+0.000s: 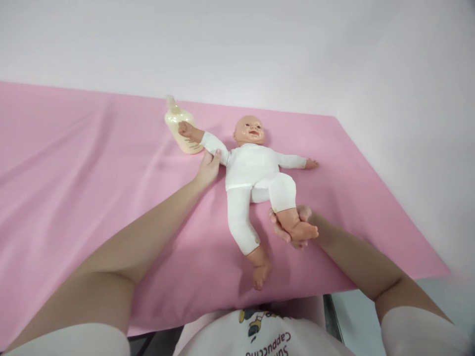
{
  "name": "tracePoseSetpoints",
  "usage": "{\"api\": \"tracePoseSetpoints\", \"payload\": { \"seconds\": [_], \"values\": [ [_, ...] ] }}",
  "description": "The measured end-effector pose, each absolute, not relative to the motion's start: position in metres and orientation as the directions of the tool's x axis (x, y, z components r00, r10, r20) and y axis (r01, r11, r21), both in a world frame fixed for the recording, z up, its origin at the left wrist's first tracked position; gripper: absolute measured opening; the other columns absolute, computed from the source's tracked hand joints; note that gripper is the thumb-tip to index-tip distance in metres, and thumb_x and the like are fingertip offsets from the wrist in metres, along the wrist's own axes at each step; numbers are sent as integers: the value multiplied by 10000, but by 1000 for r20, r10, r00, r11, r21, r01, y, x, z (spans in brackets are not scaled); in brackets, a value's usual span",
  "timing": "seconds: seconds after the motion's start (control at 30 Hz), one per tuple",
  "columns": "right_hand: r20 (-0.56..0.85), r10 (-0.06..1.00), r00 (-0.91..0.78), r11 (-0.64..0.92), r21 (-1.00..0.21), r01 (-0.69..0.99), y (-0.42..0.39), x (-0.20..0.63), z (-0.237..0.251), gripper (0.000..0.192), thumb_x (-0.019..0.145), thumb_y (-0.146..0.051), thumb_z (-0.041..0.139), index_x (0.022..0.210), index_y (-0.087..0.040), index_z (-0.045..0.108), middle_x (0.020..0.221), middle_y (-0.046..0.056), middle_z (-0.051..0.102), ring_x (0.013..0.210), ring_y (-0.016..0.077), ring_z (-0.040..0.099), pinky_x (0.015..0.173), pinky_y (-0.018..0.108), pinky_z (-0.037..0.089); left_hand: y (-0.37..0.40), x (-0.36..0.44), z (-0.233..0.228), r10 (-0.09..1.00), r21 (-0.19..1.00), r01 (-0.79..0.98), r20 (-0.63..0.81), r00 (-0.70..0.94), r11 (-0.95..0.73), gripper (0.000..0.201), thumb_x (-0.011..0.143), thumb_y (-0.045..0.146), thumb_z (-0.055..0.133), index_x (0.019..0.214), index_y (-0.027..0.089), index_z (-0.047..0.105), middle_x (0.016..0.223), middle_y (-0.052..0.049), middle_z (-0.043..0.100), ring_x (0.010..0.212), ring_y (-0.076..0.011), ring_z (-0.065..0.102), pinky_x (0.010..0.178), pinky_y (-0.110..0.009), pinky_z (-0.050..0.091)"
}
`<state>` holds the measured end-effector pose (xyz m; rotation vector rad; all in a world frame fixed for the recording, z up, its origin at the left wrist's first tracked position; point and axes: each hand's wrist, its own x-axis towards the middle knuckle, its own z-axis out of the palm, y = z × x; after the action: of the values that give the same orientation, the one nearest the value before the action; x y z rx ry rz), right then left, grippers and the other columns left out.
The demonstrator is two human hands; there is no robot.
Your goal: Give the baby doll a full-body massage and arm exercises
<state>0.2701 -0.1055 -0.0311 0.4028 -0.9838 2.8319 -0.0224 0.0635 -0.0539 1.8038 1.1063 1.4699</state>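
Note:
A baby doll [250, 165] with a white cloth body lies on its back, head away from me. My left hand [209, 169] is closed around its upper arm on the left side, thumb on top of the white sleeve. My right hand [276, 225] cups the doll's lower leg on the right side from beneath, fingers wrapped round near the ankle; that leg is bent and raised. The other leg lies stretched toward me. Behind the doll's left-side forearm stands or leans a pump bottle [178, 129] of pale yellow liquid, partly covered by the doll's hand.
A pink sheet [74, 198] with soft folds covers the table. The table's near edge runs just in front of my printed white shirt [237, 336], and its right edge slants away. A pale wall [222, 49] rises behind.

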Motion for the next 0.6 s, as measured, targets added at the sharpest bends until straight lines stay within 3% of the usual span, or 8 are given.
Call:
{"api": "tracePoseSetpoints", "payload": {
  "seconds": [0.1, 0.17, 0.23, 0.3, 0.4, 0.6],
  "values": [
    [128, 310, -942, -748, -579, -325, -103, 269, -19, 533, 849, -546, 696, 1192, -185, 503, 831, 8, 682, 427, 87, 505, 386, 236, 465, 56, -18, -47, 871, 833, 273, 490, 38, -481, 574, 951, 676, 468, 1268, 202, 542, 1250, -158, 673, 1198, -275, 643, 1090, -473, 499],
    [-49, 556, -830, -711, -544, -445, -99, 268, -7, 375, 1008, -521, 437, 1130, -179, 533, 752, -20, 614, 413, 65, 375, 375, 183, 365, 50, -15, -42, 849, 789, 324, 518, 107, -522, 568, 941, 657, 502, 1251, 185, 562, 1212, -152, 683, 1161, -279, 647, 1071, -481, 509],
    [-144, 671, -727, -682, -506, -529, -96, 266, 4, 461, 1068, -469, 213, 962, -172, 549, 681, -25, 543, 422, 68, 307, 393, 165, 320, 44, -14, -34, 807, 710, 386, 548, 221, -589, 558, 924, 624, 552, 1258, 178, 587, 1231, -147, 676, 1186, -290, 629, 1092, -492, 489],
    [-183, 702, -688, -675, -480, -561, -95, 264, 11, 540, 1069, -461, 127, 849, -179, 531, 638, -28, 491, 430, 76, 270, 404, 166, 303, 38, -14, -27, 758, 628, 424, 558, 338, -652, 547, 914, 574, 588, 1303, 190, 597, 1327, -147, 639, 1265, -301, 586, 1145, -503, 441],
    [-198, 702, -684, -677, -482, -556, -97, 264, 14, 527, 1058, -475, 158, 895, -179, 563, 615, -32, 470, 453, 96, 270, 430, 178, 320, 33, -14, -19, 727, 583, 434, 552, 409, -687, 531, 933, 515, 577, 1368, 211, 575, 1412, -138, 597, 1328, -296, 546, 1187, -503, 396],
    [-88, 614, -785, -650, -620, -439, -102, 267, 1, 475, 985, -539, 391, 1138, -149, 614, 659, -10, 593, 468, 108, 383, 456, 235, 392, 41, -13, -31, 792, 694, 383, 547, 269, -610, 517, 949, 575, 531, 1286, 184, 572, 1325, -138, 647, 1247, -283, 596, 1140, -493, 450]
  ]
}}
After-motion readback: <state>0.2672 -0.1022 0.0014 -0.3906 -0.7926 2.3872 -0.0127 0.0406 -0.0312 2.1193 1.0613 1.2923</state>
